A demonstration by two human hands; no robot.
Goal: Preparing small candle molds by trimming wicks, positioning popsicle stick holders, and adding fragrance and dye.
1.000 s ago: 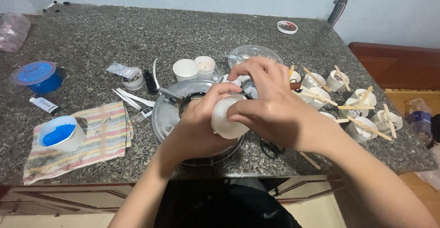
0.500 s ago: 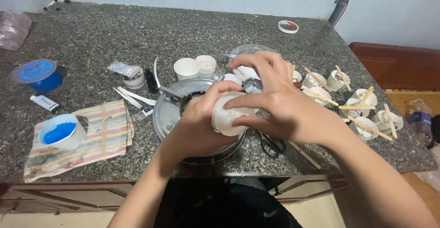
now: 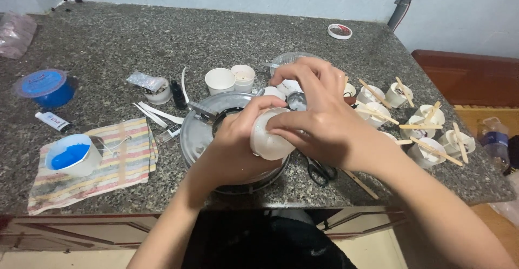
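A speckled granite countertop [image 3: 135, 37] carries a striped cloth [image 3: 124, 163], white cups [image 3: 219, 81] and scissors [image 3: 319, 170].

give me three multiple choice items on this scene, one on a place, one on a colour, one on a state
1. Where does the striped cloth lie?
A. at the worktop's near left edge
B. against the far wall
C. among the cups with sticks

2. What colour is the stuff in the cup on the cloth?
A. red
B. blue
C. green

3. How is the white cup held?
A. standing alone on the worktop
B. tipped on its side between both hands
C. stacked inside another cup

Answers:
1 A, the cloth sits by the front edge, left of the round metal pan.
2 B, the filling is bright blue.
3 B, the left hand and the right hand both grip it, with its base facing the camera.
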